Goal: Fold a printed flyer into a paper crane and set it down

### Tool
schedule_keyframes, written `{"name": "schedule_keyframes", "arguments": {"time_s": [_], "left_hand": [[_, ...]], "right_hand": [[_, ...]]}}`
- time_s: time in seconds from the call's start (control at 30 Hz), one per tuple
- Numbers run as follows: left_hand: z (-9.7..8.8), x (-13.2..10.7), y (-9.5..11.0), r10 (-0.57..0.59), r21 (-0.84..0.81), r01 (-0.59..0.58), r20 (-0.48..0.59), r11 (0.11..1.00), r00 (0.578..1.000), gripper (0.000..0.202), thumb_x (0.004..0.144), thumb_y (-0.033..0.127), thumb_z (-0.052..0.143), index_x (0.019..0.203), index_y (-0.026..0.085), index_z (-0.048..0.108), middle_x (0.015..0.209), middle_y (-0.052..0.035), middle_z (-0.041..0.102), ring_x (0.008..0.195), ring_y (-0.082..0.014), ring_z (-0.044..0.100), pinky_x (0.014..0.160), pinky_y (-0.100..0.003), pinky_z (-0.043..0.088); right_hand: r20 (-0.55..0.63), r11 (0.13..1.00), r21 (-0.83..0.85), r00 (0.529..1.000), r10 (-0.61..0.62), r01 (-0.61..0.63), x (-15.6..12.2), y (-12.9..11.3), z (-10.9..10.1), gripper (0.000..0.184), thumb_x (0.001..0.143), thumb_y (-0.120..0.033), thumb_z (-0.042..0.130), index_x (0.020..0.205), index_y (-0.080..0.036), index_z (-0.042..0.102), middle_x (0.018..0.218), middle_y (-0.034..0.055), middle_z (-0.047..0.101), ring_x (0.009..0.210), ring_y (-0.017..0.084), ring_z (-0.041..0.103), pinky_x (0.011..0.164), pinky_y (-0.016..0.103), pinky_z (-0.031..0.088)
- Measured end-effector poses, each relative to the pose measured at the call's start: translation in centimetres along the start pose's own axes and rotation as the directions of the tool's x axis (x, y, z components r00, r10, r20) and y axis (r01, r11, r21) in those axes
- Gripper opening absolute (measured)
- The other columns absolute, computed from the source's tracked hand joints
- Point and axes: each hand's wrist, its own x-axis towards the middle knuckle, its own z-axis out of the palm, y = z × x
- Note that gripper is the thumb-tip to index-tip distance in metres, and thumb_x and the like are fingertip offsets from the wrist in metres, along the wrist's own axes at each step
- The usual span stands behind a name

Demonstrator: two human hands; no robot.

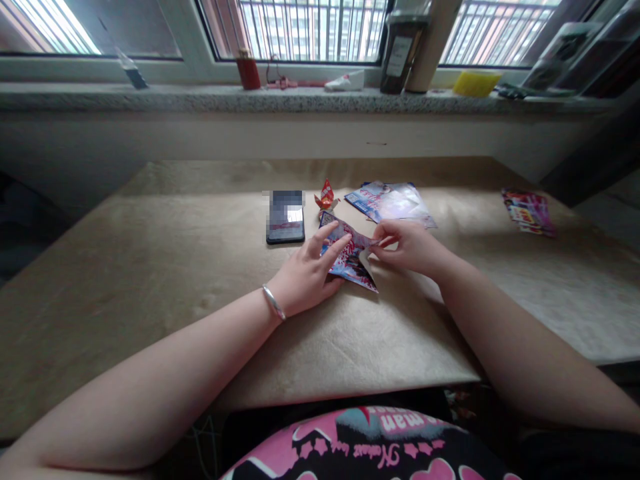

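A printed, partly folded sheet of paper (353, 265) lies on the tan table (175, 267) in front of me. My left hand (307, 277) rests on its left part, fingers stretched out and pressing it flat. My right hand (407, 245) pinches a folded flap of the same sheet at its right edge. A silver bangle circles my left wrist.
A dark phone (285, 217) lies just left of the paper. A small red folded paper figure (326, 196) stands behind it. More printed sheets (390, 200) lie beyond my right hand, another (529, 212) at far right. The windowsill (200, 99) holds a red cup, jars and a yellow box.
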Motion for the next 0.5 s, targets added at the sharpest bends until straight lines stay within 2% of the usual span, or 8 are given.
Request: {"name": "schedule_keyframes", "arguments": {"time_s": [0.1,0.23,0.37,0.5], "left_hand": [[0.0,0.1,-0.1,0.003,0.013,-0.002,-0.017,1.0,1.0,0.067,0.08,0.027,0.06,0.139,0.015,0.03,0.144,-0.019,0.024,0.135,-0.0318,0.03,0.108,-0.047,0.038],[-0.2,0.2,-0.3,-0.037,0.069,0.037,0.012,0.997,0.999,0.077,0.076,0.037,0.067,0.14,0.014,0.03,0.145,-0.0176,0.03,0.133,-0.0319,0.032,0.11,-0.048,0.033],[-0.3,0.3,-0.4,-0.067,0.144,0.062,0.031,0.988,0.997,0.084,0.076,0.05,0.066,0.142,0.013,0.03,0.143,-0.014,0.039,0.13,-0.0301,0.036,0.112,-0.045,0.028],[-0.7,0.4,-0.3,-0.005,0.193,0.0,0.025,0.981,1.0,0.086,0.076,0.057,0.063,0.142,0.013,0.031,0.144,-0.0117,0.039,0.136,-0.029,0.029,0.116,-0.043,0.021]], "right_hand": [[0.036,0.998,-0.026,0.997,-0.063,0.064,-0.1,-0.6,0.0,0.009,0.073,-0.023,0.063,0.071,-0.02,0.054,0.074,0.0002,0.063,0.067,0.012,0.06,0.066,0.029,0.055],[0.098,0.99,-0.023,0.986,-0.137,0.139,-0.2,-1.1,0.1,0.005,0.075,-0.021,0.061,0.074,-0.02,0.056,0.075,0.0006,0.063,0.07,0.012,0.059,0.071,0.029,0.055],[0.113,0.993,0.019,0.987,-0.115,0.114,-0.2,-1.4,0.3,0.005,0.075,-0.02,0.06,0.073,-0.02,0.055,0.073,-0.0001,0.06,0.065,0.01,0.056,0.065,0.025,0.054],[0.121,0.997,0.029,0.989,-0.08,0.077,-0.3,-1.7,0.5,0.008,0.074,-0.021,0.06,0.071,-0.019,0.053,0.071,0.0,0.059,0.064,0.01,0.056,0.063,0.024,0.052]]}}
